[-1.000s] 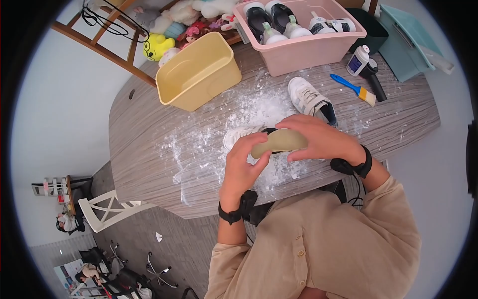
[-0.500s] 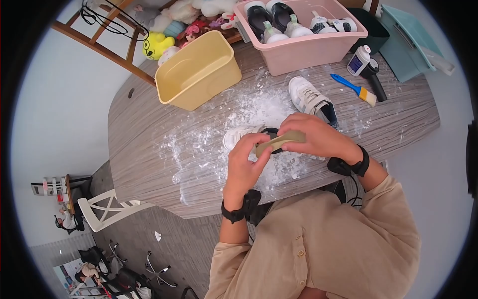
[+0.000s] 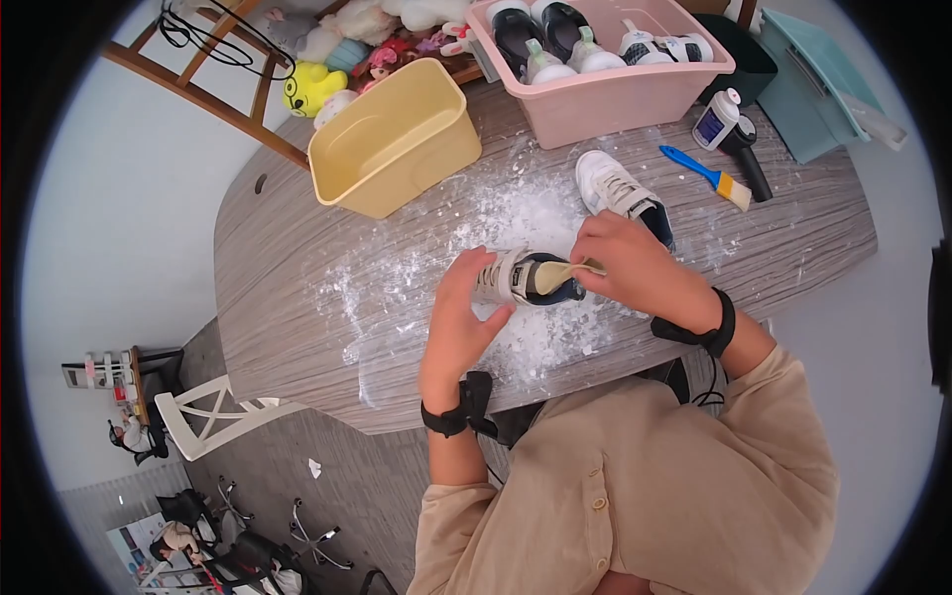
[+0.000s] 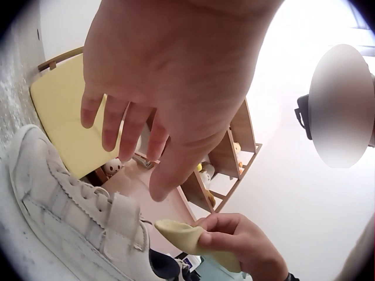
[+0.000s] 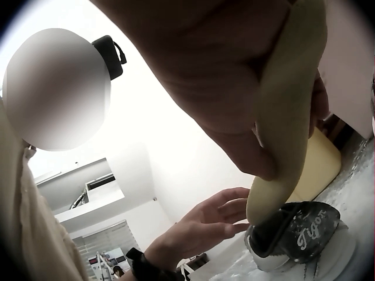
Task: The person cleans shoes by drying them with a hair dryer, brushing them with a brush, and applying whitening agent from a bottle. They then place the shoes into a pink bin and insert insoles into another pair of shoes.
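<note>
A white sneaker (image 3: 506,279) lies on the table with its toe to the left, its dark opening facing up. My right hand (image 3: 635,260) pinches a pale yellow-green insole (image 3: 551,277) between thumb and fingers, above the heel. The insole is bent, its front end right at the shoe's opening and tongue (image 5: 316,233). My left hand (image 3: 458,322) is beside the front of the shoe, fingers extended and loosely spread, holding nothing; in the left wrist view its palm is above the laces (image 4: 88,190). Another white sneaker (image 3: 601,182) lies behind my right hand.
White powder (image 3: 526,213) is scattered over the wooden table. A yellow bin (image 3: 397,174) and a pink bin (image 3: 615,109) of shoes stand at the back. To the right lie a blue-handled brush (image 3: 694,167), a white bottle (image 3: 716,119) and a black-handled tool (image 3: 749,164).
Both hands held the insole earlier. My left hand has let go and moved left to the shoe's front. The right hand keeps the insole, now lowered and pointing at the shoe opening.
</note>
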